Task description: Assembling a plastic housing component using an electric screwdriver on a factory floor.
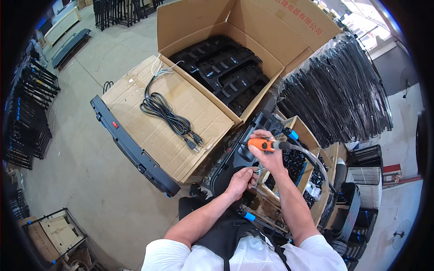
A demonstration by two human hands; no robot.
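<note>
At housing (235,159): right grip (268,157) wrapped round driver (261,144), left grip (241,181) pinching wires (260,170); wires best kept clear of driver.

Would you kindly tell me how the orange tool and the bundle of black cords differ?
Colour: the orange tool has a bright body, while the black cords are dark.
Shape: the orange tool is short and compact; the black cords are long and looped.
Place: the orange tool is held in the right hand, while the black cords lie on the cardboard.
Both have black parts.
</note>
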